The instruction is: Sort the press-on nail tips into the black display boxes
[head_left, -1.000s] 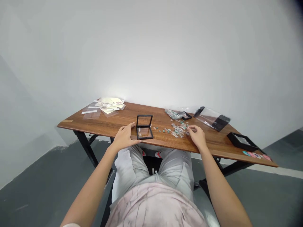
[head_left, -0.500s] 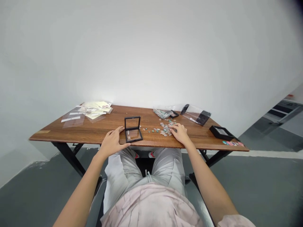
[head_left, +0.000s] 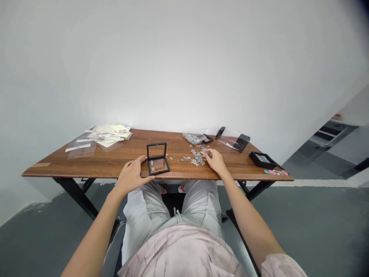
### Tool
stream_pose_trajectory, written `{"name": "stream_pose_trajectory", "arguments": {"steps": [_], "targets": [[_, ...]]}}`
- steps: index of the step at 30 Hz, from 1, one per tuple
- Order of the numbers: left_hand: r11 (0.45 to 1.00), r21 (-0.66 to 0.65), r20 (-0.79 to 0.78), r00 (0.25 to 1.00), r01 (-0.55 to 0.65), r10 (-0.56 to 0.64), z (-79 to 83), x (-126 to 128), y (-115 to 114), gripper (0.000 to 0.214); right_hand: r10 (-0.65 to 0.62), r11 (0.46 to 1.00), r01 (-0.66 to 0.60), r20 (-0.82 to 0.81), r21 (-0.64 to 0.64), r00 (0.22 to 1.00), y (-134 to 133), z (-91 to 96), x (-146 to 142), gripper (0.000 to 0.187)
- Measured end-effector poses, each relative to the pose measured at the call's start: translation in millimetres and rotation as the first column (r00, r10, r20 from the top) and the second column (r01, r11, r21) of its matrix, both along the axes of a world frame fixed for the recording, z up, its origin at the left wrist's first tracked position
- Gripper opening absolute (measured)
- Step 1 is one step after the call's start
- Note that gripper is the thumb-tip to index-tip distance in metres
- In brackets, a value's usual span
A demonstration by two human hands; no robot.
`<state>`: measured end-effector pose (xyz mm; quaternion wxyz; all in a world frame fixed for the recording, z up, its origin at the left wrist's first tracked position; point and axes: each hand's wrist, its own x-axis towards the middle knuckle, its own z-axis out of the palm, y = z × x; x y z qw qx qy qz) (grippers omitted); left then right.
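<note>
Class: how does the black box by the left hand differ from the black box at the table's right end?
The near box has its lid raised; the right-end box lies flat. The left hand touches the near box; no hand touches the right-end box. Both are black and sit on the table.

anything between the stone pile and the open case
Only a few loose stones lie on the table between the pile, at the right hand, and the case. The left hand touches the case's left edge, off that line.
</note>
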<state>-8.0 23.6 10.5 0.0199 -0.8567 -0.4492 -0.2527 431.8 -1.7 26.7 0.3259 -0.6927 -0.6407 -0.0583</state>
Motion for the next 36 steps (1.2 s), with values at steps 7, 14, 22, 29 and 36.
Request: {"name": "stream_pose_trajectory", "arguments": {"steps": [7, 14, 22, 29, 36], "targets": [[1.0, -0.007, 0.001, 1.0, 0.003, -0.003, 0.2, -0.4, 0.4, 0.09, -0.076, 0.997, 0.076, -0.028, 0.017, 0.997, 22.5, 4.5, 4.9, 0.023], [1.0, 0.005, 0.001, 1.0, 0.001, -0.001, -1.1, -0.4, 1.0, 0.09, -0.055, 0.997, 0.055, -0.005, -0.048, 0.998, 24.9, 0.5, 1.4, 0.024], [1.0, 0.007, -0.008, 1.0, 0.001, -0.001, -0.9, -0.2, 0.9, 0.089, -0.066, 0.998, 0.067, -0.045, 0.011, 0.997, 33.1, 2.4, 12.2, 0.029], [1.0, 0.005, 0.009, 1.0, 0.002, -0.002, -2.7, -0.6, 2.1, 0.09, 0.032, 0.996, -0.037, -0.067, -0.077, 0.997, 38.9, -1.2, 11.4, 0.036], [1.0, 0.008, 0.006, 1.0, -0.001, 0.001, -3.1, -0.5, 2.0, 0.092, 0.207, 0.973, -0.222, -0.184, -0.06, 0.961, 24.1, 1.9, -5.4, 0.039]]}}
